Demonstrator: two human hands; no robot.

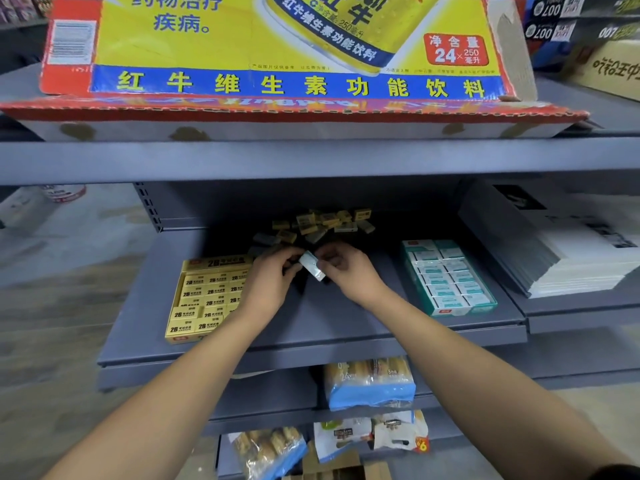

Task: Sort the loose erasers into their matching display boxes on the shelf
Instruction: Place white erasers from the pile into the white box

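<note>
Down at the bottom, snack packs (370,382) sit on the lower shelves, no part of this job. Up to the working shelf (311,327), and here is the action: both hands meet at its middle over one white-and-teal eraser (312,267). The left hand (268,284) has its fingers curled in on the eraser's upper left end, the right hand (349,271) pinches the lower right end, and the piece hangs tilted between them, just above the shelf floor. Whether it is being passed across or merely turned, I cannot tell.

To the left, touching that forearm, stands the yellow 2B box (204,299): the rows that show look packed, though the arm hides its right edge. Well off to the right sits the teal box (448,277), its rows also looking close to full. By its colours, the eraser in hand belongs there, so I would call this a teal piece on its way right.

Further back, in the shadow under the upper shelf, lies the loose pile (318,225): a good scatter of yellow erasers, some greyish ones mixed in, lying every which way. So plenty remains, I judge; the boxes look well stocked, but that heap is far from cleared.

Above it all, a yellow drinks carton (277,46) rests on the top shelf.
</note>
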